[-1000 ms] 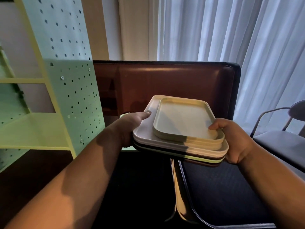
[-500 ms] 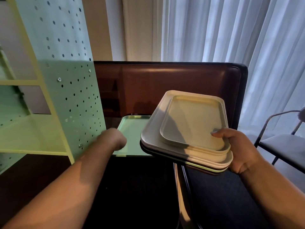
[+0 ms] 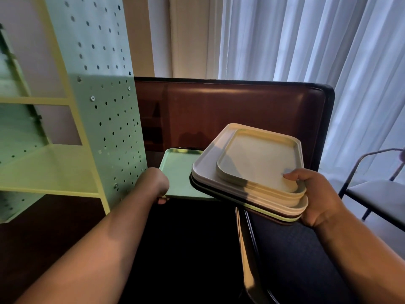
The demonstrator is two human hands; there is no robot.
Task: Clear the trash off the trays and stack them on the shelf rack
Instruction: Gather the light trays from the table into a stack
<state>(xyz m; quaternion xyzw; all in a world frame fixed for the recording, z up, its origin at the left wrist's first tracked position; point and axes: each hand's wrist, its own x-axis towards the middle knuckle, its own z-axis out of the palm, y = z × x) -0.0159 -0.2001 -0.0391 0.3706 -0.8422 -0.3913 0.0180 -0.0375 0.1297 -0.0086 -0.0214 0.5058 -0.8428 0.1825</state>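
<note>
Left hand [image 3: 154, 183] gone off the stack of trays [image 3: 249, 183] since a second ago, now clamped on the near-left corner of a mint green tray [image 3: 179, 172], fingers curled under its edge. Right hand [image 3: 317, 198] alone carrying the stack, thumb on top, fingers wrapped underneath, tilted down toward the left. Green tray just left of the stack and partly under it, right beside the perforated side panel of the shelf rack [image 3: 105, 119]. Dark tabletop [image 3: 186, 249] below the stack.
</note>
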